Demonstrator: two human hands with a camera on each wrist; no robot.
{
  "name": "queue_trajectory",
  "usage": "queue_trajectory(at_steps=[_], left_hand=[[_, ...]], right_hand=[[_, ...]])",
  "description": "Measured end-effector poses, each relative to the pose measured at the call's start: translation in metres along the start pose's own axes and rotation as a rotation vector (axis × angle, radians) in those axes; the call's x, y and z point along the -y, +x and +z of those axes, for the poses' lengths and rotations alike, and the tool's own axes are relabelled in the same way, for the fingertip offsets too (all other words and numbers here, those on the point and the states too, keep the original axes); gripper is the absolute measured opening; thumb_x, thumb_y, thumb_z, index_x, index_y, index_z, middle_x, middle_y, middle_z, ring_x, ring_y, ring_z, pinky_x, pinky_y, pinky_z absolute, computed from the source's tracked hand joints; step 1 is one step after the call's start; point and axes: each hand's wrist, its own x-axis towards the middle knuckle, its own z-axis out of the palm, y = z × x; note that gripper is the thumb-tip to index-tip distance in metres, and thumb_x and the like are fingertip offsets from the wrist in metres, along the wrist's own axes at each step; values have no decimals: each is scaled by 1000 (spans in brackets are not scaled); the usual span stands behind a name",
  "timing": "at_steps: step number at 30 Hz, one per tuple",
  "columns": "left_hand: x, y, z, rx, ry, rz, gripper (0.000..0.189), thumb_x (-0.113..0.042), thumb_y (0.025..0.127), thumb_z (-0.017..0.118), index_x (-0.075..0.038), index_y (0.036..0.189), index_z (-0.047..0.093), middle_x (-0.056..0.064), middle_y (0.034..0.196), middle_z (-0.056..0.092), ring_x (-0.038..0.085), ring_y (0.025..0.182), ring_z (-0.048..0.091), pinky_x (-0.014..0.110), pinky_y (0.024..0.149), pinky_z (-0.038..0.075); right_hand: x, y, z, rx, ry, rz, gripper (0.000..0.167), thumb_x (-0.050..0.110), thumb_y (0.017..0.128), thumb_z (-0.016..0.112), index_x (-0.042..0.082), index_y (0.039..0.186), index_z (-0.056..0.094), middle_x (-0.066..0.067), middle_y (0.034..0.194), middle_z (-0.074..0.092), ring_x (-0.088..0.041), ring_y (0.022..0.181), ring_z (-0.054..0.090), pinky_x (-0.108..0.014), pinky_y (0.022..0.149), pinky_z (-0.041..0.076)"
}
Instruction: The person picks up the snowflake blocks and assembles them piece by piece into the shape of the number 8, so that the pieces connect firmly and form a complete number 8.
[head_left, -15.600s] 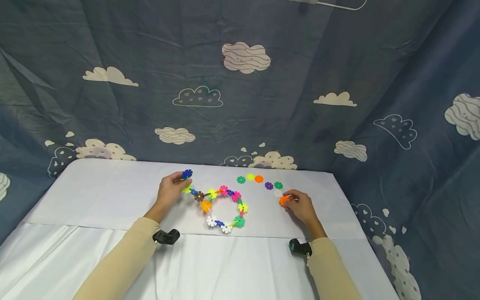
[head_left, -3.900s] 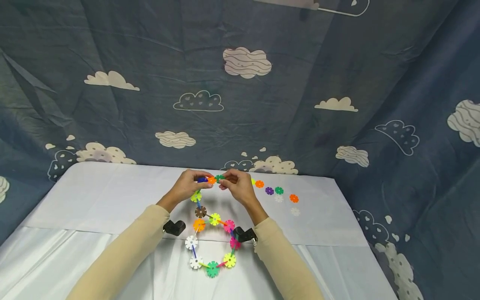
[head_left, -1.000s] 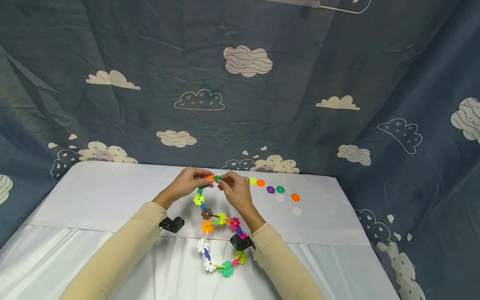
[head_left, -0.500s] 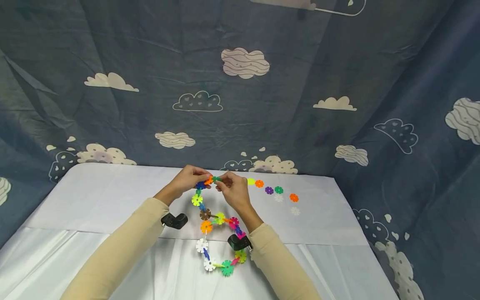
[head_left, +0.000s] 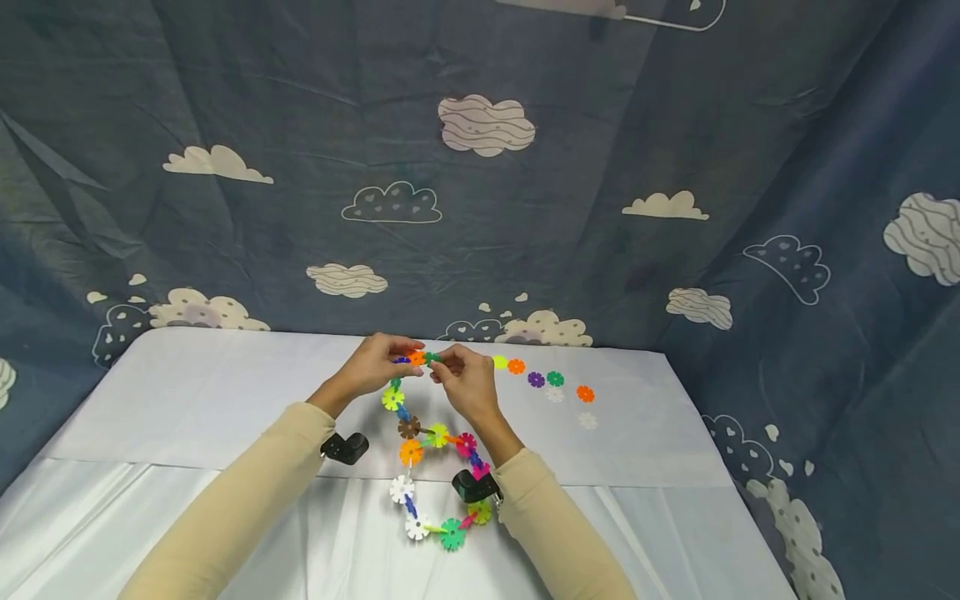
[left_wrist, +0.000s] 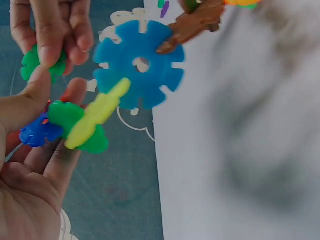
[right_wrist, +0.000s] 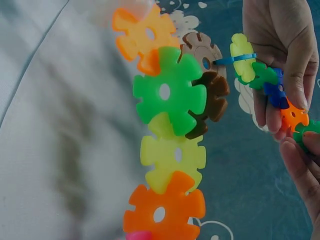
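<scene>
A chain of slotted flower-shaped plastic discs hangs from the hands, its lower part forming a ring with an orange disc (head_left: 410,452), white discs and a green disc (head_left: 452,534). My left hand (head_left: 369,367) pinches the chain's upper end, at the small orange disc (right_wrist: 294,118) beside a dark blue disc (right_wrist: 274,92). Fingertips of my right hand (head_left: 472,387) pinch a green disc (left_wrist: 43,64) against that orange disc. Whether their slots interlock is hidden by the fingers. A light blue disc (left_wrist: 140,65) and a brown disc (right_wrist: 212,95) hang further down the chain.
Loose discs lie on the white-covered table (head_left: 225,392) right of the hands: yellow, orange (head_left: 516,366), purple (head_left: 536,380), green (head_left: 555,378), orange (head_left: 585,394) and whitish (head_left: 588,421). A dark cloud-print curtain (head_left: 397,125) stands behind the table.
Since the oldest frame, the right hand has moved left from the loose discs to meet the left hand. An orange disc now sits by the chain's blue end. Over the last second, little shifts.
</scene>
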Motion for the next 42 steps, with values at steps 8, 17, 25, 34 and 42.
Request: queue_trajectory(at_steps=[8,17,25,34,42], left_hand=[[0,-2,3,-62,54,109,32,-9,85,73,5,114,68,18,103,71,22,86,69,30,71,58],[-1,-5,6,-83,65,79,34,-8,87,72,6,117,66,19,105,70,25,87,69,31,71,58],[-4,-6,10,-98,54,53,33,-8,86,72,6,116,66,19,106,70,28,89,68,31,71,58],[-8,-6,13,-126,77,45,34,-9,87,72,4,117,66,18,109,69,27,94,67,35,78,57],[-9,-5,16,-148,90,63,32,-8,87,72,4,115,67,19,108,69,25,90,67,33,73,57]], right_hand=[[4,-2,0,-10,-66,-99,5,-5,84,70,-7,85,67,-16,75,70,-20,60,68,-18,57,55],[1,-3,3,-46,-117,-222,5,-6,83,71,-6,82,66,-15,72,70,-20,58,68,-15,56,53],[-7,-9,8,-99,-82,-233,6,-2,86,70,-5,82,66,-15,74,71,-20,60,69,-16,58,54],[-9,-11,12,-172,-67,-242,6,-5,84,70,-4,82,65,-13,73,71,-20,60,69,-19,60,56],[-10,-12,15,-200,-45,-199,8,-6,84,70,-5,84,62,-15,76,71,-22,63,70,-20,62,56]])
